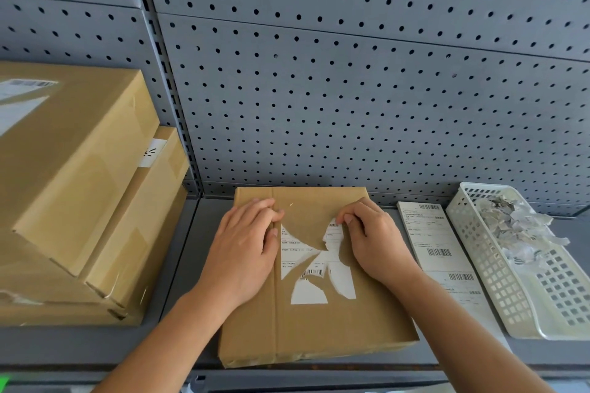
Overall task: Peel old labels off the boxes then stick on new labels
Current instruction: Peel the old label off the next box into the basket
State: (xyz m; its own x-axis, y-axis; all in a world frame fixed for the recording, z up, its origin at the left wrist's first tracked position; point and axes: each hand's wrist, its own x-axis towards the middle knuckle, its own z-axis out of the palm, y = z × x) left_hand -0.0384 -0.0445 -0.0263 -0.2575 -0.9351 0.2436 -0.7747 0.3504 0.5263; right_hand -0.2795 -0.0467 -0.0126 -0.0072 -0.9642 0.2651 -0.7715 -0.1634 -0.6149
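Head view: old label (343,274), ragged, on box (319,329) top face. Left hand (245,246) pressed flat on box's left half; right hand (372,241) pinching label's upper-right remnant. Likely fault: further tearing, paper residue, if pulled too steeply.

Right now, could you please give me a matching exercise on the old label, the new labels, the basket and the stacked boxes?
1 old label
2 new labels
3 basket
4 stacked boxes

A holds paper scraps
B far left of the shelf
C partly torn, on the middle box
D flat between middle box and basket

Pairs: 1-C, 2-D, 3-A, 4-B.
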